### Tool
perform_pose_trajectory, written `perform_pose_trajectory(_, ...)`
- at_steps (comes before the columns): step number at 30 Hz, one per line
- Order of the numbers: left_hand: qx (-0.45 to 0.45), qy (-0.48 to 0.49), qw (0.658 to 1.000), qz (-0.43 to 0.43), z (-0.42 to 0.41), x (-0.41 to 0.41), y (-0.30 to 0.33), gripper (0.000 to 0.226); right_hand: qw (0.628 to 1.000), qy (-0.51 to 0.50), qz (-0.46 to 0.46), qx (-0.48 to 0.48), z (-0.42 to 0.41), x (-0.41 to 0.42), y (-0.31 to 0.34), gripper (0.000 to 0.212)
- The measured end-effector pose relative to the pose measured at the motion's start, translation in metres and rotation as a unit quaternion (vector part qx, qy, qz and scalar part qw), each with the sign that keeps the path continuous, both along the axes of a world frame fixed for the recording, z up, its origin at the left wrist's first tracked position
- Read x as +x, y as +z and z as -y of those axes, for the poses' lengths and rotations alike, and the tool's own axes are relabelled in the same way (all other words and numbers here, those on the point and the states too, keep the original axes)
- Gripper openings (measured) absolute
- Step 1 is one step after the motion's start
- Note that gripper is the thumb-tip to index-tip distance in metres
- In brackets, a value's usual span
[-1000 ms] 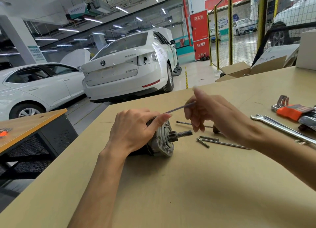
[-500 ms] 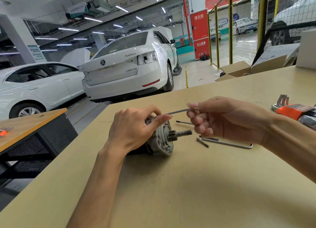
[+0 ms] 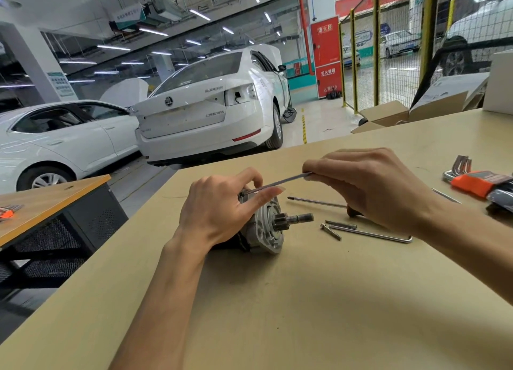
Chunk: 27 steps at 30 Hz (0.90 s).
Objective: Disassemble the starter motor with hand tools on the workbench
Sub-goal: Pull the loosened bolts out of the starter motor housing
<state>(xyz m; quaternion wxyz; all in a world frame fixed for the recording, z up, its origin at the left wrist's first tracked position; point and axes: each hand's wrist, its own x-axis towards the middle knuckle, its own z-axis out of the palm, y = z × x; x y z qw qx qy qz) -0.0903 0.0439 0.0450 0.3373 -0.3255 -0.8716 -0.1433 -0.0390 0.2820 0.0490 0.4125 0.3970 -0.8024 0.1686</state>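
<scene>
A tan bench (image 3: 305, 300) was seen carrying a starter motor (image 3: 263, 225) laid on its side. To its right a screwdriver (image 3: 316, 202), two loose bolts (image 3: 331, 231) and a long L-shaped hex key (image 3: 372, 235) were laid near one another. A hex key set in an orange holder (image 3: 472, 182) was placed at the right edge.

We see a tan counter (image 3: 319, 300) under a starter motor (image 3: 266, 228) with a pale silver housing and a dark, rusty-brown pinion shaft. The loose bolts (image 3: 331, 231) and the hex key (image 3: 372, 235) are plain grey metal. At the right sits a hex key set (image 3: 472, 179) in a bright orange holder. Beyond stand two white cars (image 3: 211, 111), a red cabinet (image 3: 324, 56) with white lettering, and a yellow-framed mesh fence (image 3: 374, 45).
</scene>
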Motion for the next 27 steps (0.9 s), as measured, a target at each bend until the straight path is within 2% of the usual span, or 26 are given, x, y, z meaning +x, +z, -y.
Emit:
perform_pose_trajectory(2,0.005,0.0,1.0,-0.006,-0.001,0.0,0.001,0.073,0.997,0.009,0.047,-0.067,0.003,-0.002,-0.003,0.027)
perform_pose_trajectory(3,0.003,0.006,1.0,-0.003,-0.003,0.001,0.002,0.072,0.987,0.02,0.102,-0.121,0.006,-0.002,-0.005,0.026)
perform_pose_trajectory(5,-0.008,0.04,0.999,-0.002,-0.009,0.003,0.003,0.072,0.95,0.053,0.215,-0.221,0.008,-0.003,-0.007,0.021)
perform_pose_trajectory(6,-0.015,0.06,0.998,-0.01,-0.012,0.005,0.003,0.072,0.937,0.063,0.238,-0.246,0.007,-0.004,-0.006,0.018)
perform_pose_trajectory(10,-0.029,0.093,0.995,-0.034,-0.02,0.011,0.003,0.07,0.922,0.078,0.277,-0.259,0.002,-0.01,-0.008,0.015)
perform_pose_trajectory(12,-0.034,0.084,0.995,-0.032,-0.018,0.011,0.004,0.071,0.899,0.094,0.326,-0.279,0.004,-0.013,-0.011,0.02)
perform_pose_trajectory(18,-0.062,0.057,0.996,-0.014,-0.013,0.012,0.004,0.074,0.754,0.141,0.499,-0.403,0.015,-0.016,-0.017,0.039)
perform_pose_trajectory(21,-0.063,0.062,0.996,-0.014,-0.013,0.011,0.004,0.078,0.677,0.144,0.567,-0.447,0.013,-0.015,-0.015,0.039)
perform_pose_trajectory(24,-0.062,0.062,0.996,-0.017,-0.011,0.01,0.002,0.081,0.608,0.096,0.659,-0.432,0.011,-0.014,-0.013,0.037)
perform_pose_trajectory(27,-0.058,0.055,0.997,-0.009,-0.01,0.01,0.003,0.08,0.527,0.153,0.69,-0.472,0.011,-0.013,-0.011,0.038)
